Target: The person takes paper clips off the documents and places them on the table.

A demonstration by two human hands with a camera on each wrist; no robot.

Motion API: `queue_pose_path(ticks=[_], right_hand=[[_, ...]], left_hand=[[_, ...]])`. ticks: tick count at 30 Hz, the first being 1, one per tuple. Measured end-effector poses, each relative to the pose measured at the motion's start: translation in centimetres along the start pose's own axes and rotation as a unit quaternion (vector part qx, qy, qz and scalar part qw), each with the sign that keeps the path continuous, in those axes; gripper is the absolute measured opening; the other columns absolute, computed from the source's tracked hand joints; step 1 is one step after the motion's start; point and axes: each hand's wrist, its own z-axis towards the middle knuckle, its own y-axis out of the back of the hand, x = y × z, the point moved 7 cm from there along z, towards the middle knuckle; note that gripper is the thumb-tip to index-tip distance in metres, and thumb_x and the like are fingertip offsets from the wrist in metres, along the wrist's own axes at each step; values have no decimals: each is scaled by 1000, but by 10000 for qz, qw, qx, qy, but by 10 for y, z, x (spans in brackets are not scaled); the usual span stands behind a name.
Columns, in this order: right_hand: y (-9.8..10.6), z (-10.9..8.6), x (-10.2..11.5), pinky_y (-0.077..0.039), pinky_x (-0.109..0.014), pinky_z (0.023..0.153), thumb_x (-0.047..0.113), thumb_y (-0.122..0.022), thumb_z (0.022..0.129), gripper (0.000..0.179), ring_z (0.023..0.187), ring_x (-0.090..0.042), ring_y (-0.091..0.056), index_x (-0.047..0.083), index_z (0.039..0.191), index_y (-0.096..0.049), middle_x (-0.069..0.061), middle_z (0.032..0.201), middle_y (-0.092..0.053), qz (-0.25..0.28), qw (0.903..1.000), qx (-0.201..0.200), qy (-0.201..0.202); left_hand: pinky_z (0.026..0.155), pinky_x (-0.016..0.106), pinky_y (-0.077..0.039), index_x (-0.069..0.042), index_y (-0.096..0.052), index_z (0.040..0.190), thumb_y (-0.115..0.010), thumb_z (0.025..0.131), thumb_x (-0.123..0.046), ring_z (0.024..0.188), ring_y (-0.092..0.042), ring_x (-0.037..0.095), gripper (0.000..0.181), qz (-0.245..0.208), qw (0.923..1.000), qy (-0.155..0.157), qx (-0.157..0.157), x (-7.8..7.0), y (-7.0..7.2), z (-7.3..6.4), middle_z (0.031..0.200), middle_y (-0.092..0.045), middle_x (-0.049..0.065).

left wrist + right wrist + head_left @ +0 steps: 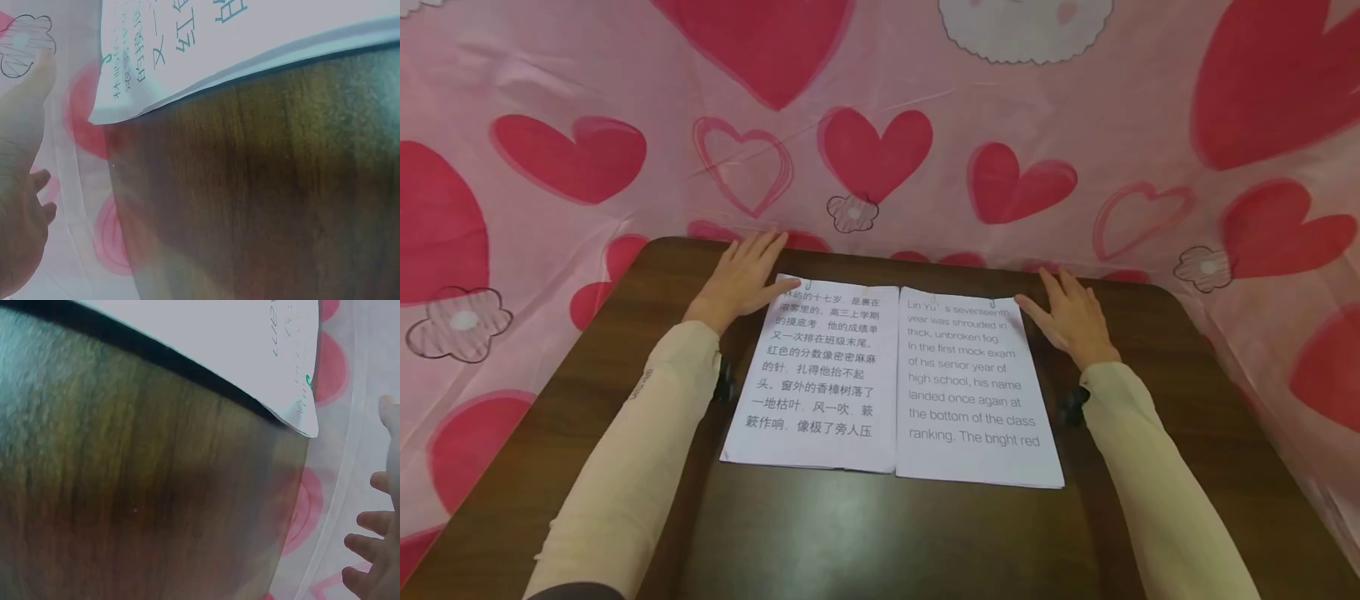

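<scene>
Two stacks of printed paper lie side by side on the table, with Chinese text on the left stack (820, 367) and English text on the right stack (966, 383). Small clips hold their top edges. My left hand (737, 279) is by the left stack's upper left corner, its fingers extended and the thumb reaching toward that corner. By the opposite upper corner, my right hand (1063, 315) has its fingers spread and its thumb near the paper. Both wrist views show the hands, left (22, 181) and right (381, 531), with nothing in them; whether the thumbs touch paper I cannot tell.
The dark wooden table (790, 533) has rounded far corners. Behind and beside it hangs a pink cloth (662, 75) printed with red hearts and flowers. Each wrist wears a dark band, the left (724, 379) and the right (1075, 406).
</scene>
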Motion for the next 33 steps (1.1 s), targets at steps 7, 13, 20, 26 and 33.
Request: queue_pose_path(ticks=[7,13,20,26,33], right_hand=[[1,1,13,-17,-70,119,70,-40,96,88,146,-53,-26,10,159,-23,-26,164,-22,33,9989,-439,155],[0,3,34,-26,-70,115,65,-45,96,84,142,-52,-33,11,158,-26,-25,161,-31,194,9981,-513,282],[-7,9,60,-26,-68,117,69,-45,95,81,145,-45,-34,22,159,-28,-17,162,-34,749,9962,-284,345],[-16,15,81,-26,-61,120,65,-50,95,78,148,-37,-33,14,154,-37,-13,159,-39,1353,9905,-116,213],[-27,24,109,-26,-60,121,58,-54,97,74,148,-38,-34,10,152,-39,-14,158,-41,1468,9886,109,331]], left_hand=[[126,61,-7,-11,-5,162,-56,96,-52,156,-10,43,93,-239,9997,53,-44,0,0,-4,169,-12,18],[124,61,-15,-6,-11,161,-61,96,-45,154,-19,43,92,-444,9989,134,-29,1,-2,-6,166,-21,21],[123,61,-18,-5,-19,160,-63,97,-42,153,-23,42,85,-636,9978,167,53,1,-6,-7,165,-24,20],[123,62,-19,-6,-21,160,-62,98,-37,152,-24,43,80,-929,9947,411,162,2,-8,-8,165,-26,21],[121,61,-25,-9,-29,158,-65,98,-30,149,-29,42,73,-1096,9928,447,162,0,-10,-6,162,-31,19]])
